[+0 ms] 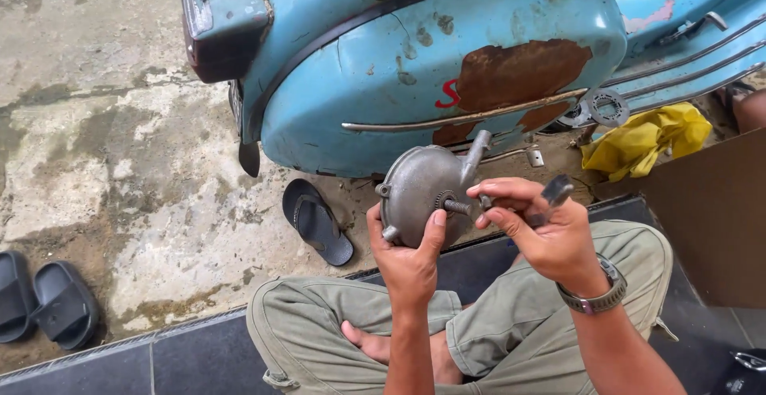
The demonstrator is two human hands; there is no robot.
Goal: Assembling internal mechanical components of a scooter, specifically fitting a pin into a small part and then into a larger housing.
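Stained concrete floor point(120, 163) lies beside the blue scooter point(431, 60). Just below the scooter, my left hand point(408, 255) is clamped on a round metal cover point(419, 191); my right hand point(542, 231) pinches a dark tool point(552, 195) at its bolt point(456, 205).

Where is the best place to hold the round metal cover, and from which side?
Hold the cover by its lower rim, from below, as the left hand does. This likely keeps the threaded stud at the centre free for the right hand.

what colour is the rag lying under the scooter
Yellow rag, crumpled on the ground; seen in the head view.
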